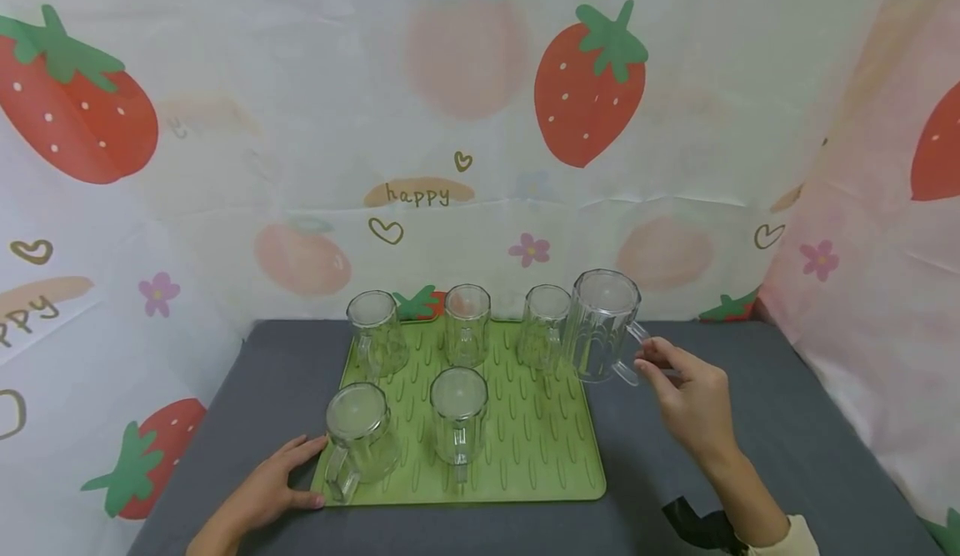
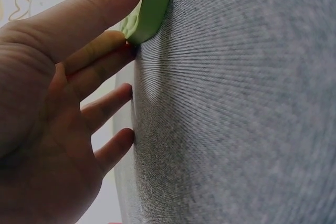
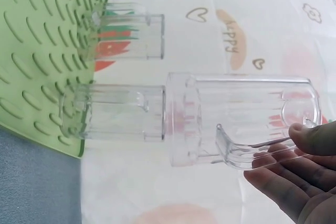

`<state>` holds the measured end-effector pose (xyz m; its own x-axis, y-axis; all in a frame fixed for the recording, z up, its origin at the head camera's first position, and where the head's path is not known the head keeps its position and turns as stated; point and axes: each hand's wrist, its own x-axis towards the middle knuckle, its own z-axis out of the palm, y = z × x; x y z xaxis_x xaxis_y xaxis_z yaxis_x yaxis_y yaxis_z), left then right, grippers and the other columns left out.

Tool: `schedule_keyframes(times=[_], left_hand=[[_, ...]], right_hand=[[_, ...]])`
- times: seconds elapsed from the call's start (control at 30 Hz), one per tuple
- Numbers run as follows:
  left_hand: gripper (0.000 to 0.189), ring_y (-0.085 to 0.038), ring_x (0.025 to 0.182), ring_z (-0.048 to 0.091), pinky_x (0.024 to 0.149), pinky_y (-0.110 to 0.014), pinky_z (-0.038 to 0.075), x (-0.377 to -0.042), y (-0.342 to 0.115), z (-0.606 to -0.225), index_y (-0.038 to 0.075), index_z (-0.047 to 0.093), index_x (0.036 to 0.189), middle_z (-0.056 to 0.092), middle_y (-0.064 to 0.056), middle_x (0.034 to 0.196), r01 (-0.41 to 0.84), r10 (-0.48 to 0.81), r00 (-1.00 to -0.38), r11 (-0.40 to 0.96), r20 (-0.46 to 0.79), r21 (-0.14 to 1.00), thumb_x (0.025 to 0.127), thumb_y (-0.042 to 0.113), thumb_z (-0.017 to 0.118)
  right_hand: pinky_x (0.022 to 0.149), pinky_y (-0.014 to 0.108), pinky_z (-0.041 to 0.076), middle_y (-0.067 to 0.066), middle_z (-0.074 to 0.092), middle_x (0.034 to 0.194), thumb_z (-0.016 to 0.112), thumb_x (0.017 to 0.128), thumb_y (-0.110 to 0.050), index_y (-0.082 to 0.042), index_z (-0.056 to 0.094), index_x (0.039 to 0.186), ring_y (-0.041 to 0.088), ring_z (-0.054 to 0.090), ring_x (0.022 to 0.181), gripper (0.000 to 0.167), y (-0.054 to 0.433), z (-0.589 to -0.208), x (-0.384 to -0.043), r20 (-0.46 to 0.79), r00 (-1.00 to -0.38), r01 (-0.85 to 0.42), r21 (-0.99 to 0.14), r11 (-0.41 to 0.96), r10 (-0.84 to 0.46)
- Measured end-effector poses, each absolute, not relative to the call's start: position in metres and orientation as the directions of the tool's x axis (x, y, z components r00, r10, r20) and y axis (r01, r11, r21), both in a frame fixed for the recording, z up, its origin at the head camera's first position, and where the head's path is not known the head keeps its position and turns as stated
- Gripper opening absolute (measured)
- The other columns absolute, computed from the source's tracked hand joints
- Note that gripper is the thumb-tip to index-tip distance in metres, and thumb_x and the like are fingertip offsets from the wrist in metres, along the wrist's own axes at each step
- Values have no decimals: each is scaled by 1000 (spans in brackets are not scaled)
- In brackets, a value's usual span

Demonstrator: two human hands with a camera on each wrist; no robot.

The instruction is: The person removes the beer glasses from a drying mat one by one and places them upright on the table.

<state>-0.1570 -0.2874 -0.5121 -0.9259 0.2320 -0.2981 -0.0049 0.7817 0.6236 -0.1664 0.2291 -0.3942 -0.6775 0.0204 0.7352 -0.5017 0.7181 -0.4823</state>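
Observation:
My right hand (image 1: 690, 398) pinches the handle of a clear glass mug (image 1: 600, 331), lifted at the back right corner of a green drying mat (image 1: 532, 464). In the right wrist view, the thumb and fingers meet on that handle, and the mug (image 3: 236, 98) hangs just over another one. My left hand (image 1: 266, 485) touches the mat's front left corner with extended fingers, beside a mug (image 1: 363, 431). Another mug (image 1: 459, 414) stands at the front middle. Three more line the back: a left mug (image 1: 378, 335), a middle mug (image 1: 467, 327) and a right mug (image 1: 542, 327).
Dark grey cloth (image 1: 787, 423) covers the table around the mat. A white curtain (image 1: 480, 122) printed with strawberries hangs behind and at both sides. A black strap (image 1: 701, 527) lies by my right wrist.

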Motion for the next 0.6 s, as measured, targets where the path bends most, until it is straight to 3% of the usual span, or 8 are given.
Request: schedule_keyframes(times=[0.1, 0.17, 0.47, 0.6], left_hand=[[96, -60, 135, 27, 96, -68, 38, -157, -287, -512, 1, 44, 145, 29, -39, 149, -6, 231, -926, 782, -298, 623, 67, 41, 84], [96, -59, 135, 28, 96, -68, 38, -157, -287, -512, 1, 44, 145, 29, -39, 149, -6, 230, -927, 782, -297, 623, 67, 41, 84], [96, -60, 135, 28, 96, -69, 38, -157, -288, -513, 1, 45, 144, 30, -39, 148, 4, 235, -927, 785, -291, 620, 67, 40, 85], [95, -59, 135, 28, 97, -68, 38, -157, -287, -513, 0, 45, 144, 32, -38, 148, 14, 241, -929, 783, -283, 621, 66, 40, 85]], right_hand=[[70, -3, 44, 16, 74, 85, 77, 73, 11, 6, 73, 97, -21, 54, 85, 25, 229, -394, -167, 733, -680, -500, -483, 718, 20], [70, -3, 44, 16, 74, 85, 78, 72, 11, 6, 73, 97, -23, 51, 86, 25, 229, -394, -167, 734, -679, -500, -482, 719, 19], [71, -3, 44, 17, 74, 84, 77, 72, 12, 7, 72, 96, -24, 52, 86, 24, 230, -389, -166, 747, -664, -522, -476, 708, 12], [71, -3, 44, 17, 74, 84, 77, 71, 13, 7, 73, 96, -14, 60, 82, 25, 231, -385, -166, 757, -654, -531, -460, 712, 2]])
